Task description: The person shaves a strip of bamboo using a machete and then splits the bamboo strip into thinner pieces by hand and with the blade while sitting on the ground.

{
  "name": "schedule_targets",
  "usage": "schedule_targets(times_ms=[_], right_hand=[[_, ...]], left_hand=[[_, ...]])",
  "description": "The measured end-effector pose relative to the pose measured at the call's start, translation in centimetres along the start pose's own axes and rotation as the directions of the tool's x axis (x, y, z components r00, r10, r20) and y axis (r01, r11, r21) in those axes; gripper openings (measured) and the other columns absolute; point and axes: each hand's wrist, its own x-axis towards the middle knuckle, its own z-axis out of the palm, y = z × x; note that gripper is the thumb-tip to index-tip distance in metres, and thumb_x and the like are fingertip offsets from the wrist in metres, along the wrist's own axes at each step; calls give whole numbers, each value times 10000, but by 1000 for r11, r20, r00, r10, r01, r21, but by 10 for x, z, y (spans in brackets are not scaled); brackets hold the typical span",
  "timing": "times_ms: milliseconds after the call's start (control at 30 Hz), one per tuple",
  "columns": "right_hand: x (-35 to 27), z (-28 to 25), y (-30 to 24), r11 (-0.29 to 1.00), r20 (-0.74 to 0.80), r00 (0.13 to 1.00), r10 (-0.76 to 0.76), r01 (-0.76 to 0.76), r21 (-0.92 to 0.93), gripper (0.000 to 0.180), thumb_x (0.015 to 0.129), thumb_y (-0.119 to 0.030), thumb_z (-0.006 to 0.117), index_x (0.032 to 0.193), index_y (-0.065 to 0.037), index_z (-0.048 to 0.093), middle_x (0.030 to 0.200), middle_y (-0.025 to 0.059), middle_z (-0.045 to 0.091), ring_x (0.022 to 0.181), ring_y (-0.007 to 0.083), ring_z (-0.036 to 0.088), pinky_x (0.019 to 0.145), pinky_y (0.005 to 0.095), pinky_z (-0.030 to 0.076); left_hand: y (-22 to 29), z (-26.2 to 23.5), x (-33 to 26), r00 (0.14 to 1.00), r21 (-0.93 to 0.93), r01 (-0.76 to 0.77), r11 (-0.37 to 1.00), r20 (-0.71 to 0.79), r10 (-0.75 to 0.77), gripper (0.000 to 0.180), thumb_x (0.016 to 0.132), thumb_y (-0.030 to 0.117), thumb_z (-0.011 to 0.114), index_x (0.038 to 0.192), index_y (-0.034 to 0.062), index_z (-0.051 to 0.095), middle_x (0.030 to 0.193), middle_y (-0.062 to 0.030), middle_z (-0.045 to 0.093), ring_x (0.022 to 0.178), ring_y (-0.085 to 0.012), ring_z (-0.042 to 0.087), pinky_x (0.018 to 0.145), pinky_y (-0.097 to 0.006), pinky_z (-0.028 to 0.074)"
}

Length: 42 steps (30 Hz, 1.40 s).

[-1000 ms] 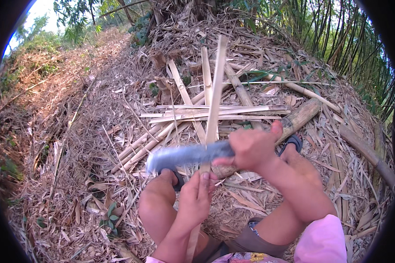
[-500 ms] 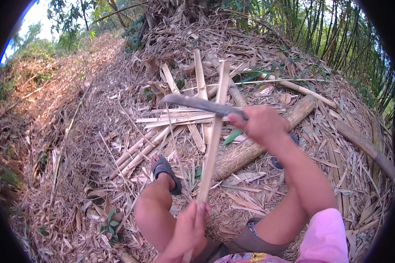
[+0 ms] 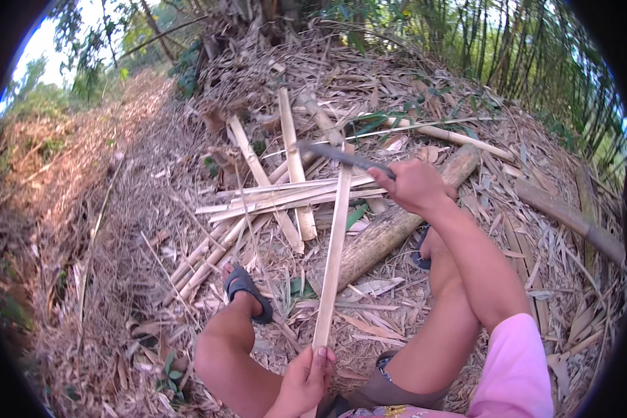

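Note:
My left hand [image 3: 304, 382] grips the near end of a long, pale split bamboo strip [image 3: 332, 275], close to my lap. The strip slants up and away from me over the ground. Beyond it, my right hand [image 3: 418, 187] is wrapped around the handle of a machete [image 3: 341, 157], its dark blade pointing left. The blade lies across the strip close to its far end. Under the right forearm and hand, a thick bamboo pole [image 3: 380, 244] rests on the ground.
Several split bamboo strips [image 3: 285, 198] lie crossed in a pile ahead. Bamboo poles [image 3: 571, 219] lie at the right. My sandalled left foot [image 3: 247, 292] is planted left of the strip. Dry leaf litter [image 3: 146, 230] covers the slope, and bamboo stems [image 3: 494, 52] stand behind.
My left hand has drawn the bamboo strip back toward me. The machete now crosses nearer the strip's far end, where before a longer length stuck out beyond the blade. The view has shifted slightly.

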Motion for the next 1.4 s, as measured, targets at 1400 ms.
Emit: schedule_targets(times_ms=[1400], right_hand=[[-41, -17, -81, 928, -176, 952, -249, 287, 238, 697, 931, -704, 416, 680, -76, 584, 624, 130, 605, 548, 321, 627, 514, 437, 475]], left_hand=[[56, -29, 14, 990, -251, -140, 958, -20, 139, 226, 1081, 232, 388, 1113, 36, 496, 685, 13, 431, 448, -45, 369, 400, -205, 303]])
